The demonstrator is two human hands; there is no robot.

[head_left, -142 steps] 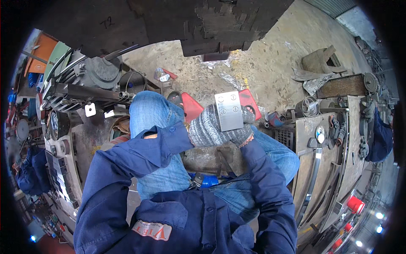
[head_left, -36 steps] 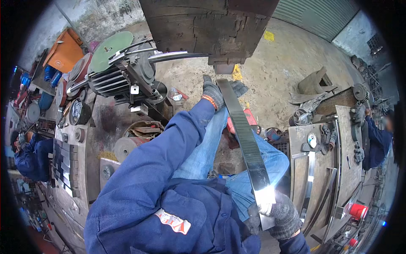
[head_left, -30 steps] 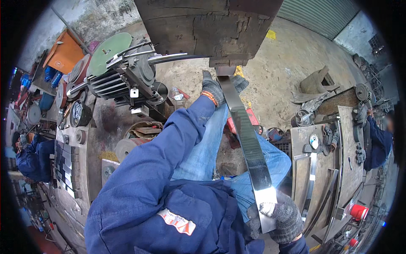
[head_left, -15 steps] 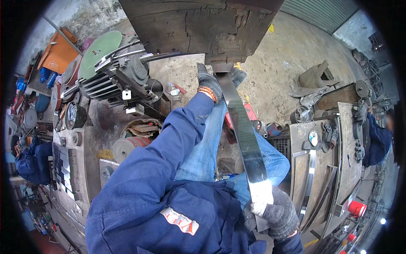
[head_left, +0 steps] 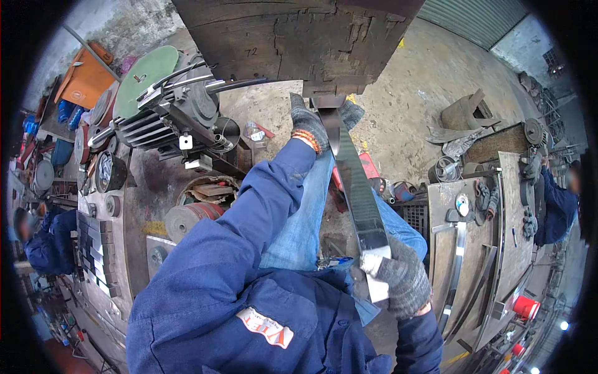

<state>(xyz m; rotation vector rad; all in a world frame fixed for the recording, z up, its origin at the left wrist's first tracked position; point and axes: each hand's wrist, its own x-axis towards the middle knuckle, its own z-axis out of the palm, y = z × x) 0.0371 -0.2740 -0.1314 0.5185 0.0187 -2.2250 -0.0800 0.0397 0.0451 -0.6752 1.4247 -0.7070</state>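
My left hand (head_left: pixel 306 124), in a dark grey knit glove with an orange cuff, is at the far end of a long, flat, shiny metal strip (head_left: pixel 360 187). The hand passes beneath the strip, its thumb on the left and gloved fingertips showing on the right. Closer to my body, my right hand (head_left: pixel 403 279), also gloved, is closed around the near end. A bright white patch lies beside its fingers; whether this is glare or a wrapping I cannot tell. The strip's far end meets the lower edge of a dark, worn wooden board (head_left: pixel 293 47), which hides what is behind it.
To the left stands a motor-driven machine (head_left: pixel 156 118) with a green disc (head_left: pixel 147 80). Abrasive wheels (head_left: pixel 187 221) lie below it. A bench (head_left: pixel 445 249) on the right carries metal strips and gloves. Other people sit at far left and far right.
My right hand has moved away from my body, and the metal strip's near end has shifted forward with it. My left hand stays almost where it was at the board.
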